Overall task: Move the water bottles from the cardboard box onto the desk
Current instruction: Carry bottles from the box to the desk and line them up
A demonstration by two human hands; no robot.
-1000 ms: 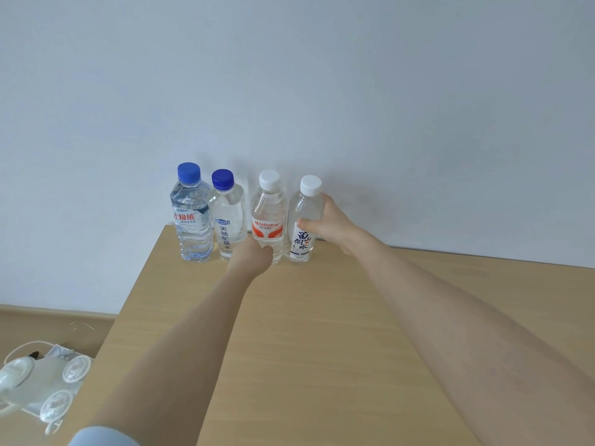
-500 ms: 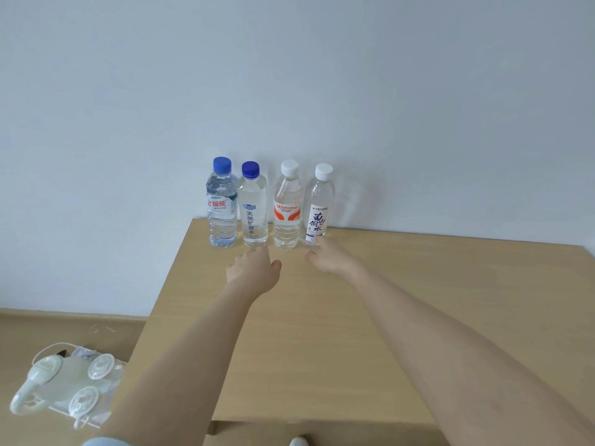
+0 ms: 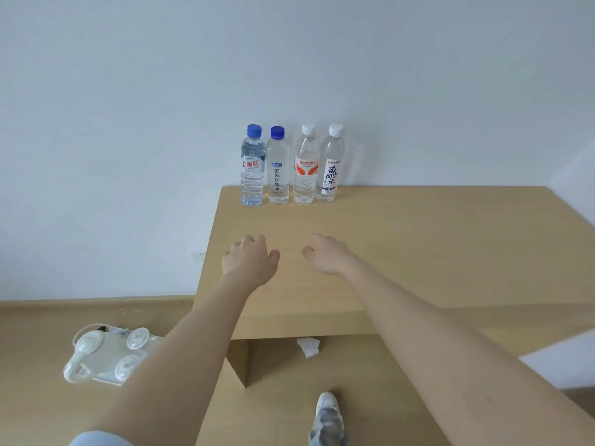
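Several clear water bottles stand upright in a row at the back left corner of the wooden desk [image 3: 418, 252], against the wall: a blue-capped bottle with a red label [image 3: 252, 169], a dark-blue-capped bottle [image 3: 277, 170], a white-capped bottle with an orange label [image 3: 305, 169] and a white-capped bottle with dark lettering [image 3: 331, 165]. My left hand [image 3: 249, 260] and my right hand [image 3: 326, 255] hover over the desk well in front of the row, fingers loosely curled, holding nothing. No cardboard box is in view.
A white wheeled plastic object [image 3: 106, 352] lies on the floor left of the desk. A crumpled white paper [image 3: 308, 346] lies under the desk. A shoe [image 3: 326, 420] shows at the bottom. The white wall [image 3: 289, 59] backs the desk, with an outlet [image 3: 198, 255] low down.
My right hand let go of the rightmost bottle and my left hand left the orange-label bottle. Both hands drew back toward me, and the view pulled away from the desk.
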